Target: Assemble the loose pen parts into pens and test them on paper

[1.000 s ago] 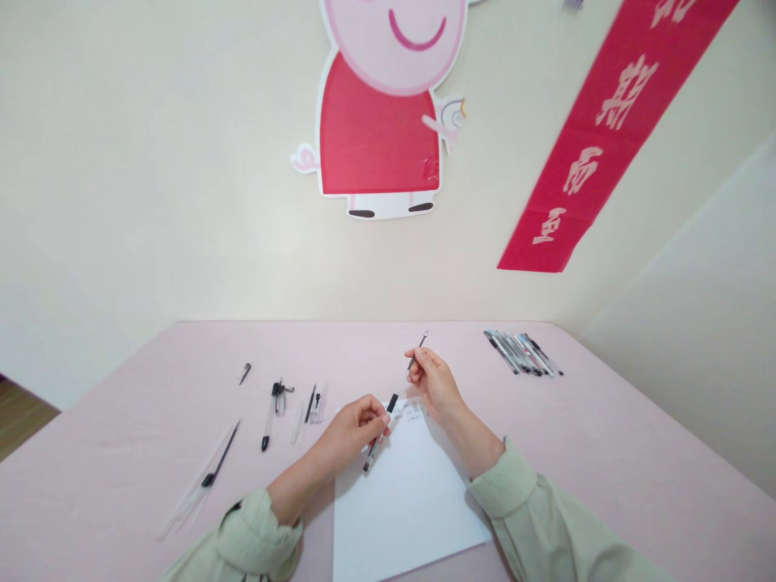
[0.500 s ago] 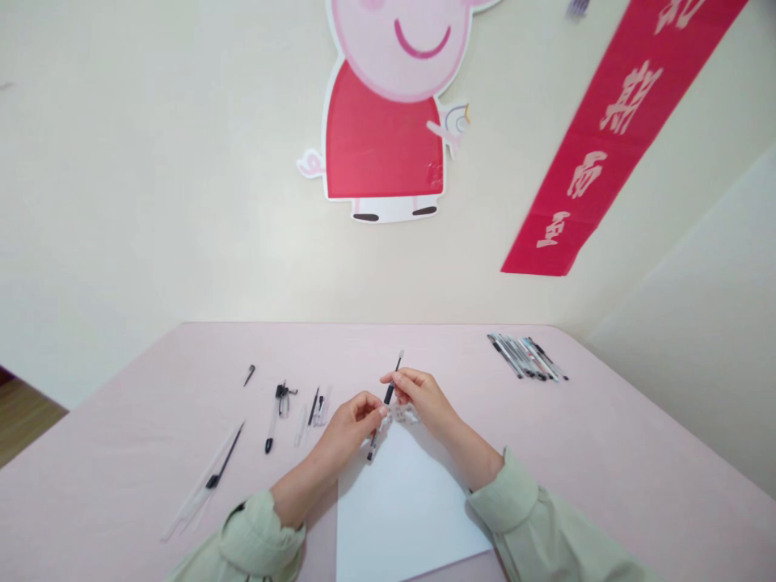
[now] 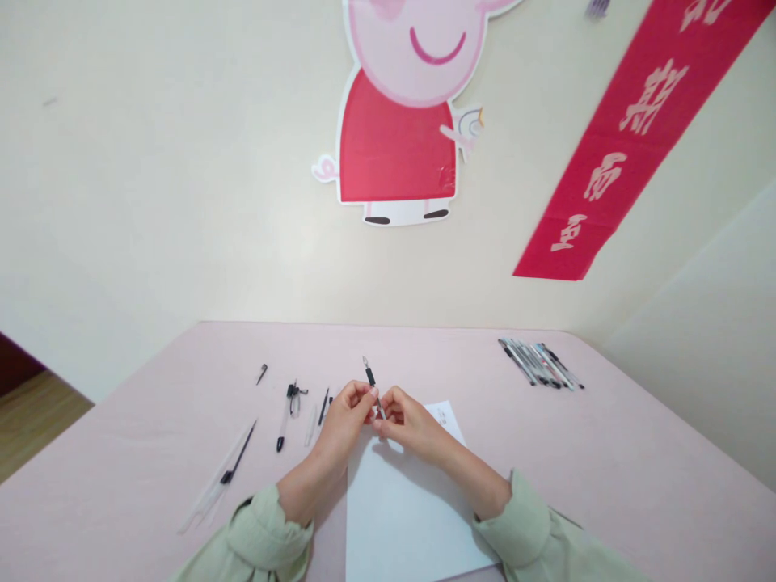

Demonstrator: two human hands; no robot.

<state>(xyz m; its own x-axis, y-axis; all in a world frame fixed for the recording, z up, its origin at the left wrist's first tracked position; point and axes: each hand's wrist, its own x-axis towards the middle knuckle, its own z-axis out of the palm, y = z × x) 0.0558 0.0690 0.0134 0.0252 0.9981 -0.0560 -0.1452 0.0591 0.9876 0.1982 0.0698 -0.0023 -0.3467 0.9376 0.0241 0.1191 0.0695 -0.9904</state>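
Observation:
A pen (image 3: 370, 375) with a black grip and a clear barrel is held upright at a slant between my two hands, its tip pointing away from me. My left hand (image 3: 352, 410) pinches it just below the black grip. Lower down, my right hand (image 3: 407, 420) has its thumb and fingers closed on the barrel's near end. Both hands are above the far part of a white sheet of paper (image 3: 412, 509), which has small marks near its top edge. My fingers hide part of the pen.
Left of my hands lie loose pen parts: a thin black refill (image 3: 324, 406), a clear tube with black pieces (image 3: 282, 424), a small black cap (image 3: 262, 373) and a longer refill with clear tubes (image 3: 236, 461). A row of several pens (image 3: 539, 364) lies at the far right of the pink table (image 3: 606, 469).
The pen has turned from leaning right to leaning left. My right hand has shifted from the pen's upper part down to its near end. The view has swung slightly left.

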